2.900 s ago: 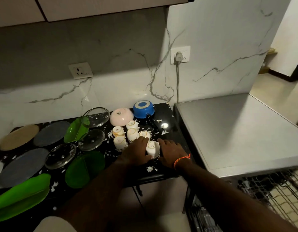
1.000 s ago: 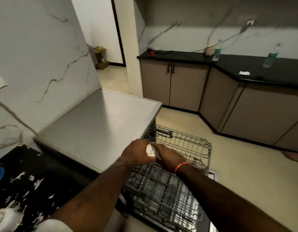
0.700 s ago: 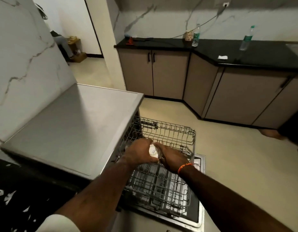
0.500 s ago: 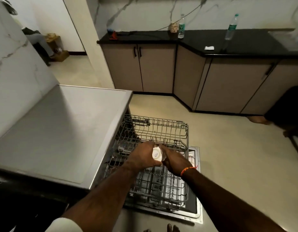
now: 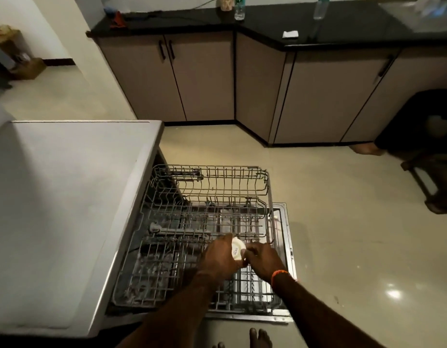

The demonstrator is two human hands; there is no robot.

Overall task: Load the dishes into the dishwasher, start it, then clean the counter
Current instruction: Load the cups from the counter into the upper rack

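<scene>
Both hands are over the pulled-out upper rack (image 5: 212, 187) of the dishwasher (image 5: 66, 197). The left hand (image 5: 218, 257) has its fingers curled round a small white cup (image 5: 237, 251). The cup is tipped on its side, so its flat bottom faces up at us. The right hand (image 5: 261, 259) pinches it too, from the 3 o'clock side. So each grip is closed on the cup, and nothing else is held. There may be more than one cup here, but the hands hide that.

The cup hangs just above the wires near the 5 o'clock corner of the rack. It does not look set down yet.

What could go wrong? If the hands let go too soon, the cup could drop and hit the wires, and it may chip. If it lands on its side, it could roll around in the wash. If it lands mouth up, it would fill with dirty water. It could also slip past the rack edge at 3 o'clock and fall onto the open door (image 5: 282, 222) or the floor (image 5: 343, 222), where a bare foot (image 5: 260, 339) is close by.
</scene>
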